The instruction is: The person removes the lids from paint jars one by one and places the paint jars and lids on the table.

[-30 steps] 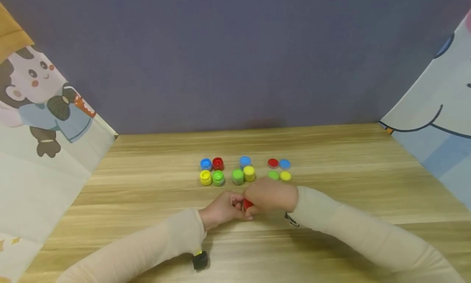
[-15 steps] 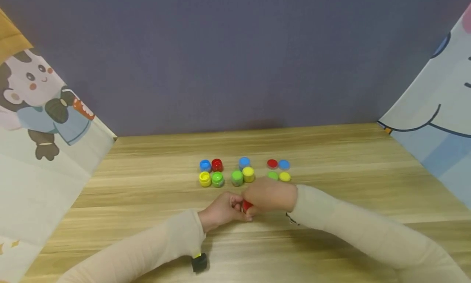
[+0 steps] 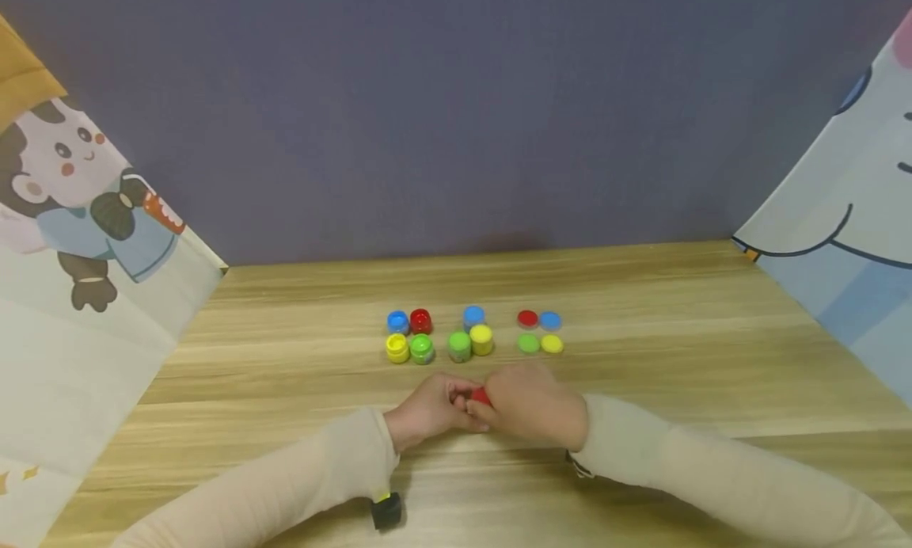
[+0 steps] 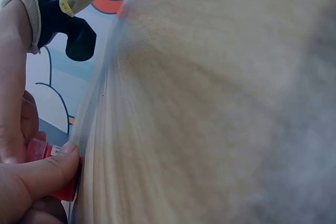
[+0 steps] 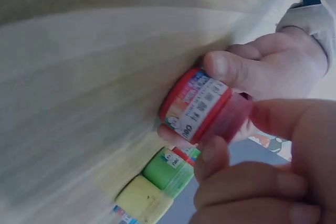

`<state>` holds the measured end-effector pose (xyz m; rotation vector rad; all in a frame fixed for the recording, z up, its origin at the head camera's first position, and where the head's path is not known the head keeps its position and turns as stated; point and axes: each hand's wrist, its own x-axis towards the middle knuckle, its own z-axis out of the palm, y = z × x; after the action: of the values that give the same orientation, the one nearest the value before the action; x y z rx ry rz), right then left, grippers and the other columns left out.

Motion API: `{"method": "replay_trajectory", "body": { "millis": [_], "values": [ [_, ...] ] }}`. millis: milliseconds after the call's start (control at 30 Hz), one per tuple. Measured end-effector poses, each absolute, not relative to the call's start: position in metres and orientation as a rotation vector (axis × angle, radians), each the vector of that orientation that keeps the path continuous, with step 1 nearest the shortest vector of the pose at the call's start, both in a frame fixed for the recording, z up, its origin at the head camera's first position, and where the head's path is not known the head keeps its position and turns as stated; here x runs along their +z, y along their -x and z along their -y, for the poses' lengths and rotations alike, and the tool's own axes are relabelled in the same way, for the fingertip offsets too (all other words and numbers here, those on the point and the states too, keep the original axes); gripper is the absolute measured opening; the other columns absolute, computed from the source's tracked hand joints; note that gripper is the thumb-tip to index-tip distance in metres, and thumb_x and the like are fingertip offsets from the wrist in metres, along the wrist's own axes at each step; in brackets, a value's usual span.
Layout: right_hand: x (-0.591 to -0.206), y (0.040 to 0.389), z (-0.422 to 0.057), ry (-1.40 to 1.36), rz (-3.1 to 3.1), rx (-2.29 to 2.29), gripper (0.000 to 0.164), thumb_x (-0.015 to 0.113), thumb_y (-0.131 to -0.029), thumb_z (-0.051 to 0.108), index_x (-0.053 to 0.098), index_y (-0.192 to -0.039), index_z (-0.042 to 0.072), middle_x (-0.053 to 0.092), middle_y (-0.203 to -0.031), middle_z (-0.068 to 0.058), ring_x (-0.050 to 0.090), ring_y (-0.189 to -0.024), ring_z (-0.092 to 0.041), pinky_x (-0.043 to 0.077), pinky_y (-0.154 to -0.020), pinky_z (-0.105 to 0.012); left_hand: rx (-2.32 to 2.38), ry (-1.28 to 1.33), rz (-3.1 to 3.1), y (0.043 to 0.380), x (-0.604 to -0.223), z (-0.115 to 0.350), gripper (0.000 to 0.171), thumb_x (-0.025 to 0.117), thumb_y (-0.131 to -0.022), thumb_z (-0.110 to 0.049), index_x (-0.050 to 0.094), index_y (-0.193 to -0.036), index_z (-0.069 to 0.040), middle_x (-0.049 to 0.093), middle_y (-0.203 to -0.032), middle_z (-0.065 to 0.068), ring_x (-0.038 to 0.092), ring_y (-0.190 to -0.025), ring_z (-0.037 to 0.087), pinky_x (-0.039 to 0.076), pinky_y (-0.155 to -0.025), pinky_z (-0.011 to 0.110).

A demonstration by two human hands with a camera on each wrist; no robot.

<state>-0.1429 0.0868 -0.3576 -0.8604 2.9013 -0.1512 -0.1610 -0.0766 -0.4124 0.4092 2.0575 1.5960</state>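
Close over the table, my left hand [image 3: 431,405] grips the labelled body of a small red paint jar [image 5: 197,106] between thumb and fingers. My right hand [image 3: 534,401] has its thumb and fingertips on either side of the red lid [image 5: 227,118], pinching it. In the right wrist view the jar lies tilted with its lid toward the right hand. Only a bit of red shows between the hands in the head view. Just behind them stand lidded jars: a green jar [image 3: 459,346], a yellow jar [image 3: 480,339] and a blue jar [image 3: 473,317].
Back left stand uncovered jars: a blue jar [image 3: 398,322], a red jar [image 3: 421,321], a yellow jar [image 3: 397,348] and a green jar [image 3: 422,348]. Loose lids lie to the right: a red lid [image 3: 528,319], blue lid [image 3: 550,321], green lid [image 3: 529,343] and yellow lid [image 3: 552,344].
The right hand has turned at the red lid, its wrist moving nearer the person and slightly right, exposing more of the loose green lid. The left hand holds nearly still.
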Motion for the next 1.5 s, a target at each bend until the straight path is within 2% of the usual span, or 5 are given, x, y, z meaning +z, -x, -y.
{"method": "replay_trajectory", "body": {
  "millis": [200, 400, 933, 1167, 1500],
  "values": [
    [-0.360, 0.141, -0.081, 0.805, -2.983, -0.064, 0.056, 0.046, -0.094, 0.053, 0.039, -0.051, 0.018, 0.033, -0.046, 0.005, 0.035, -0.042, -0.010, 0.029, -0.038, -0.024, 1.582, -0.398, -2.094, 0.161, -0.414, 0.076, 0.039, 0.078, -0.068, 0.005, 0.070, -0.106, -0.003, 0.051, -0.059, -0.004, 0.042, -0.057, 0.005, 0.040, -0.056, 0.016],
    [-0.361, 0.142, -0.080, 0.823, -2.980, -0.075, 0.052, 0.049, -0.094, 0.048, 0.042, -0.053, 0.016, 0.036, -0.048, 0.003, 0.038, -0.045, -0.011, 0.033, -0.040, -0.025, 1.590, -0.413, -2.069, 0.161, -0.411, 0.077, 0.037, 0.077, -0.069, 0.006, 0.070, -0.104, -0.002, 0.048, -0.058, -0.004, 0.041, -0.056, 0.005, 0.037, -0.053, 0.015],
    [-0.354, 0.150, -0.087, 0.893, -2.774, -0.256, 0.024, 0.066, -0.086, 0.030, 0.053, -0.074, 0.014, 0.046, -0.061, 0.004, 0.044, -0.055, -0.010, 0.039, -0.051, -0.024, 1.584, -0.425, -2.055, 0.161, -0.413, 0.077, 0.030, 0.076, -0.070, 0.007, 0.070, -0.099, 0.001, 0.048, -0.057, -0.004, 0.039, -0.054, 0.004, 0.034, -0.050, 0.014],
    [-0.345, 0.157, -0.088, 0.933, -2.650, -0.206, 0.008, 0.066, -0.088, 0.022, 0.058, -0.087, 0.020, 0.050, -0.066, 0.008, 0.047, -0.058, -0.008, 0.042, -0.056, -0.023, 1.561, -0.437, -2.068, 0.160, -0.411, 0.077, 0.024, 0.077, -0.070, 0.004, 0.070, -0.094, 0.001, 0.052, -0.058, -0.002, 0.040, -0.053, 0.005, 0.033, -0.050, 0.016],
    [-0.346, 0.153, -0.094, 0.993, -2.731, -0.270, 0.019, 0.071, -0.083, 0.028, 0.059, -0.088, 0.014, 0.048, -0.064, 0.008, 0.045, -0.057, -0.007, 0.040, -0.052, -0.022, 1.570, -0.435, -2.047, 0.161, -0.410, 0.078, 0.031, 0.076, -0.072, 0.005, 0.070, -0.101, 0.000, 0.052, -0.058, -0.003, 0.040, -0.053, 0.004, 0.033, -0.049, 0.014]
  ]
}}
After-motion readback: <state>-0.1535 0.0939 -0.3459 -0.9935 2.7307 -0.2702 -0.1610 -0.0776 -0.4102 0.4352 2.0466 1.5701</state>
